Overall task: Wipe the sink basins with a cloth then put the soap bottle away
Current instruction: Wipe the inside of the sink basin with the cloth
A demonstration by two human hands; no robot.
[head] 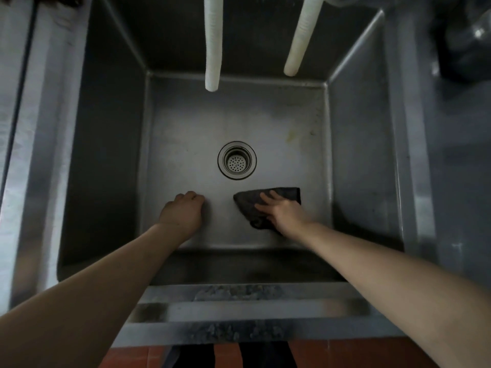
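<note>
I look straight down into a deep steel sink basin (186, 123) with a round strainer drain (237, 160) in the middle of its floor. A dark grey cloth (252, 205) lies flat on the floor, near and right of the drain. My right hand (284, 212) presses on the cloth with fingers spread straight. My left hand (183, 209) rests on the bare basin floor to the left of the cloth, fingers curled under, holding nothing. No soap bottle is in view.
Two white ribbed hoses (212, 43) (300, 38) hang down into the basin from the back. Steel rims run left (39, 155) and right (414, 155), with a dark blurred object (465, 35) at the top right. The front ledge (239, 309) is scuffed; red floor tiles show below.
</note>
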